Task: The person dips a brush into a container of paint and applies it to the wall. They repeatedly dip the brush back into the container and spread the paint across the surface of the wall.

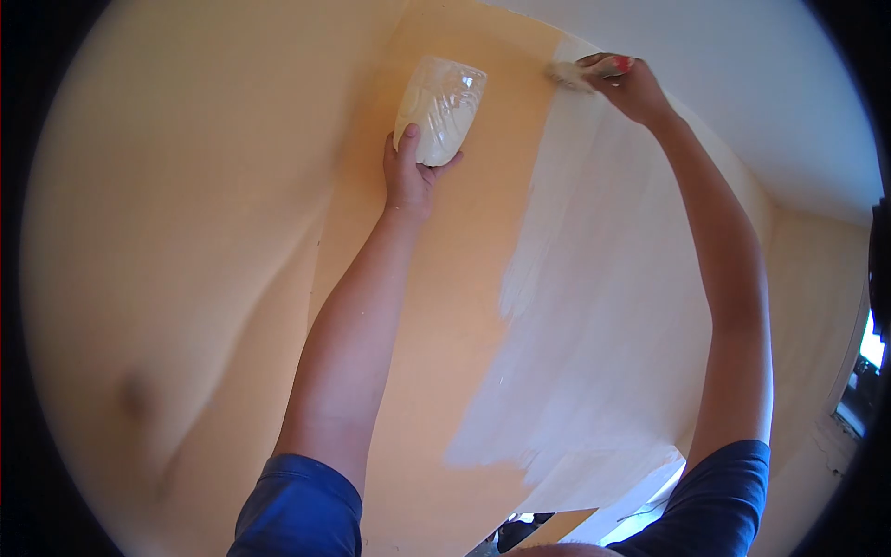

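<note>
My left hand (pixel 410 172) is raised and wrapped round the lower part of a clear plastic container (pixel 440 110), which is tilted and coated inside with whitish paint. Higher up to the right, my right hand (pixel 631 91) grips a paintbrush (pixel 608 67) with some red on its handle. The pale bristles are at the wall near the ceiling line, by the edge between orange and white; whether they press on it is hard to tell. White paint (pixel 603 278) covers a broad streaky area of the orange wall (pixel 445 343) below the brush.
The white ceiling (pixel 724 84) slopes across the upper right. Another orange wall (pixel 186 213) meets this one at a corner on the left. At the far right is a window (pixel 868 362). Dark objects (pixel 520 531) show through a gap at the bottom.
</note>
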Demonstrator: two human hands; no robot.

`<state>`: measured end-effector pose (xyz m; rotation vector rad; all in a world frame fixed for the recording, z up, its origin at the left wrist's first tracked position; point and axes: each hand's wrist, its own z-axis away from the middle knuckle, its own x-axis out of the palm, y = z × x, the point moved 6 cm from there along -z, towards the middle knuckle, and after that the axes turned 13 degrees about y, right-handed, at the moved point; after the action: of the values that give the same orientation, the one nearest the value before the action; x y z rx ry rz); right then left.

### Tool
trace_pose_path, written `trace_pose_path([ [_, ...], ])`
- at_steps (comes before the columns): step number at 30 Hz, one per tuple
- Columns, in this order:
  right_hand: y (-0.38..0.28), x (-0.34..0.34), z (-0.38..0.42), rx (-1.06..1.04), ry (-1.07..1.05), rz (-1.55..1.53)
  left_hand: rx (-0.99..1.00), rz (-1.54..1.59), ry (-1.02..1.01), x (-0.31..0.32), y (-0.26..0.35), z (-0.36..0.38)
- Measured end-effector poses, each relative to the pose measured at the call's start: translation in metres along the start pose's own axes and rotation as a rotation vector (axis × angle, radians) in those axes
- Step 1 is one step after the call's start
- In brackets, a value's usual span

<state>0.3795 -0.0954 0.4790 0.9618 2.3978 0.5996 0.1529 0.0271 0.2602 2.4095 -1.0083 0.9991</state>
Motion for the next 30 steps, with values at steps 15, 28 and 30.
trace_pose_path([
  [15, -0.111, 0.054, 0.119, -0.115, -0.384, 0.143, -0.066, 0.086, -0.056, -0.003, -0.008, -0.008],
  [28, 0.016, -0.004, -0.041, 0.150, 0.037, 0.420, -0.054, 0.057, -0.062, 0.003, -0.001, 0.000],
  [30, 0.021, 0.001, -0.037, 0.165, 0.065, 0.494, -0.043, 0.074, -0.036, 0.001, -0.002, -0.001],
])
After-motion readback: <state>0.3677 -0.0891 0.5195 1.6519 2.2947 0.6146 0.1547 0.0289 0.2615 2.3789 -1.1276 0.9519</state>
